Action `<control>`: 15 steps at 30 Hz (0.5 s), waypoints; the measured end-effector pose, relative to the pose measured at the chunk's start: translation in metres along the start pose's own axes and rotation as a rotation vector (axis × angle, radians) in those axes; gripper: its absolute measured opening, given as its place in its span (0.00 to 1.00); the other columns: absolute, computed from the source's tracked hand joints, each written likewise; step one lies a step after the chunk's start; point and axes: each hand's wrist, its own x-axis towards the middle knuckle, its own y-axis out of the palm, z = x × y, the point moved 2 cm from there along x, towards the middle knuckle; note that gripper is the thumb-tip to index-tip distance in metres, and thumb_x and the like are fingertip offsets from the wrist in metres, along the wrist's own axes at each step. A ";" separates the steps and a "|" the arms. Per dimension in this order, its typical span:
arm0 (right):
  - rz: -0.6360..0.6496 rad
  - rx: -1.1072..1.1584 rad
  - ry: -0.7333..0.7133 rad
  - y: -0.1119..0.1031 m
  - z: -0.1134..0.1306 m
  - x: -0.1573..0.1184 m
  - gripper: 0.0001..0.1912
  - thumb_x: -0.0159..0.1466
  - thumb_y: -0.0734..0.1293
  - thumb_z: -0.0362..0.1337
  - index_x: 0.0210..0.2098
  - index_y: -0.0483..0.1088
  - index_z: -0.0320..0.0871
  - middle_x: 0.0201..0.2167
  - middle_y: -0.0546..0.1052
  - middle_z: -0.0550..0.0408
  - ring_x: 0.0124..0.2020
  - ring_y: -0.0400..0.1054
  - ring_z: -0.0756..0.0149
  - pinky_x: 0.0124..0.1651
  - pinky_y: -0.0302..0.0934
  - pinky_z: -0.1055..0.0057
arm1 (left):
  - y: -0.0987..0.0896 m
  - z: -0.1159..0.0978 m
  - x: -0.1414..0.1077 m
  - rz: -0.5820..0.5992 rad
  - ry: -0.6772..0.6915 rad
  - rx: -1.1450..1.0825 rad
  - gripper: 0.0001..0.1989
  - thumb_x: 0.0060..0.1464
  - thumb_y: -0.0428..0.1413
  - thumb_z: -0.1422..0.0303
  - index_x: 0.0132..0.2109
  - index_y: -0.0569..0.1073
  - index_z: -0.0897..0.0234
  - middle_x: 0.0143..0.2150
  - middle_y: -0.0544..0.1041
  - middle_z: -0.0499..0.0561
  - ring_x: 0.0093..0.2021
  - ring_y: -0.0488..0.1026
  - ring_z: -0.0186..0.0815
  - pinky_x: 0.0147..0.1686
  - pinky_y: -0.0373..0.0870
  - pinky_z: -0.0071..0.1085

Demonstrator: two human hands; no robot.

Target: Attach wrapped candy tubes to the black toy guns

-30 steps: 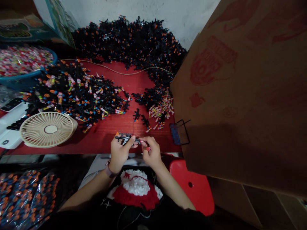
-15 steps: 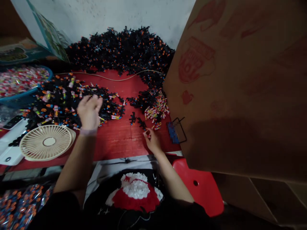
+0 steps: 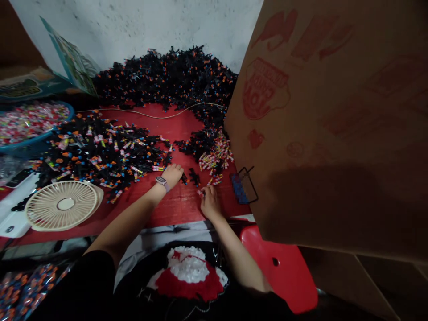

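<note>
My left hand [image 3: 173, 175], with a watch on its wrist, reaches across the red tabletop. Its curled fingers close on a small black toy gun [image 3: 183, 179], which they partly cover. Closer to the front edge, my right hand [image 3: 210, 203] pinches a small pink-and-white labelled tube [image 3: 201, 193], mostly hidden by the fingers. Between the hands and slightly beyond them lies another black toy gun [image 3: 194, 177]. A pile of pink and yellow tubes [image 3: 217, 154] sits past my right hand. To the left spreads a heap of black toy guns with tubes fitted [image 3: 110, 149].
A large mound of black toy guns [image 3: 167, 76] rests against the wall. A blue basin [image 3: 36, 143] full of tubes and a cream round fan [image 3: 65, 204] are at left. A tall cardboard box [image 3: 317, 133], a wire stand [image 3: 245, 185] and a red stool [image 3: 281, 267] stand at right.
My left hand has swung right from above the left heap to the single toy gun mid-table. A tube-fitted piece now lies near the fan. My right hand stays almost in place.
</note>
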 end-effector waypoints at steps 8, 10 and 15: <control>0.033 0.298 0.079 -0.012 0.011 -0.008 0.14 0.78 0.59 0.47 0.52 0.69 0.45 0.41 0.78 0.49 0.39 0.74 0.59 0.45 0.70 0.64 | 0.006 0.005 -0.078 -0.071 -0.108 -0.237 0.06 0.60 0.64 0.67 0.35 0.79 0.63 0.36 0.82 0.59 0.39 0.81 0.48 0.46 0.77 0.41; 0.093 0.392 0.099 -0.018 0.027 -0.013 0.16 0.79 0.58 0.50 0.51 0.70 0.46 0.39 0.78 0.53 0.35 0.73 0.61 0.41 0.69 0.67 | 0.014 -0.003 -0.099 -0.172 -0.181 -0.478 0.11 0.61 0.64 0.59 0.36 0.80 0.61 0.34 0.82 0.57 0.35 0.82 0.46 0.40 0.79 0.39; 0.202 0.588 0.087 -0.034 0.079 -0.016 0.21 0.80 0.59 0.55 0.44 0.71 0.46 0.36 0.76 0.55 0.35 0.70 0.63 0.42 0.67 0.69 | 0.022 -0.041 -0.144 -0.501 -0.331 -1.256 0.16 0.46 0.74 0.54 0.36 0.84 0.60 0.35 0.86 0.56 0.39 0.86 0.47 0.46 0.84 0.43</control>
